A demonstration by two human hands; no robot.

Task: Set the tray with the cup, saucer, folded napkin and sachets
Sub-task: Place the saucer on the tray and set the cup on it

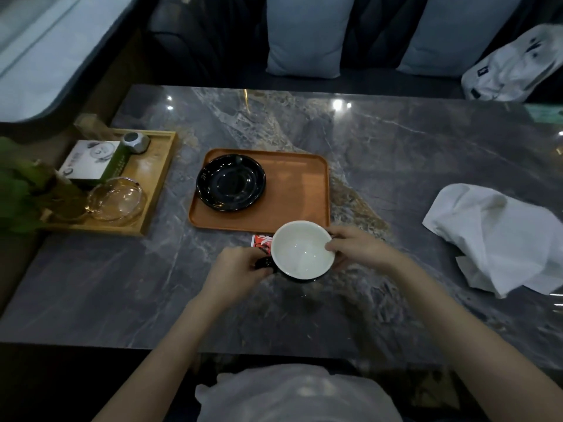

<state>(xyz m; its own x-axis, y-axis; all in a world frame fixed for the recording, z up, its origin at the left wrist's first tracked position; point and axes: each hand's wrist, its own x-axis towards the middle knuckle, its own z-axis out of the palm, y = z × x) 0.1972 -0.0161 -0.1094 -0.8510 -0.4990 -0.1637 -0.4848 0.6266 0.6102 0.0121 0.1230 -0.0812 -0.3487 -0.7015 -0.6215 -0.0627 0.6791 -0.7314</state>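
Note:
An orange tray (298,190) lies on the marble table, with a black saucer (231,182) on its left half. Just in front of the tray's near edge I hold a cup (301,249), black outside and white inside, which has nothing in it. My left hand (234,269) grips its black handle on the left. My right hand (356,246) holds the rim on the right. A red and white sachet (261,240) peeks out from behind the cup. A crumpled white napkin (499,239) lies unfolded at the right of the table.
A wooden tray (158,178) at the left holds a box, a glass ashtray (117,197) and a small grey device. Green leaves sit at the far left. A white bag (515,65) rests on the bench behind, beside grey cushions.

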